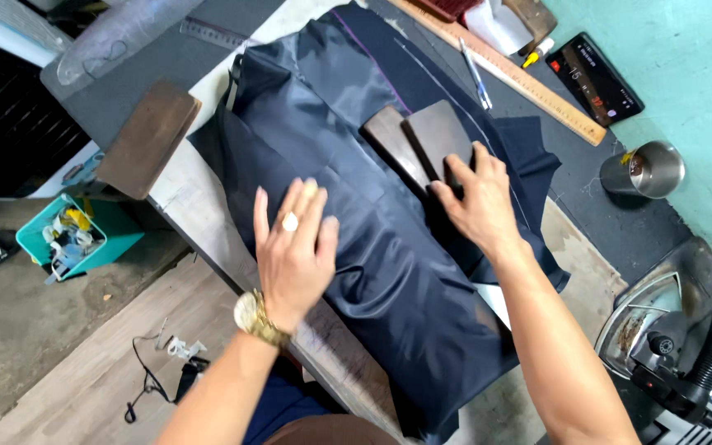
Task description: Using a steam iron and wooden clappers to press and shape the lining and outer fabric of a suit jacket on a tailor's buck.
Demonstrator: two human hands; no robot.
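Observation:
A dark navy, shiny piece of fabric lies spread across the worktable. My left hand, with a ring and a gold wristwatch, presses flat on the cloth with fingers apart. My right hand rests on the cloth and its fingers touch the near end of a dark wooden block. A second dark wooden block lies right beside it on the fabric.
A long wooden ruler, a pen and a phone lie at the far side. A metal cup and an electric iron stand at the right. A brown wooden board rests at the left edge; a teal basket sits on the floor.

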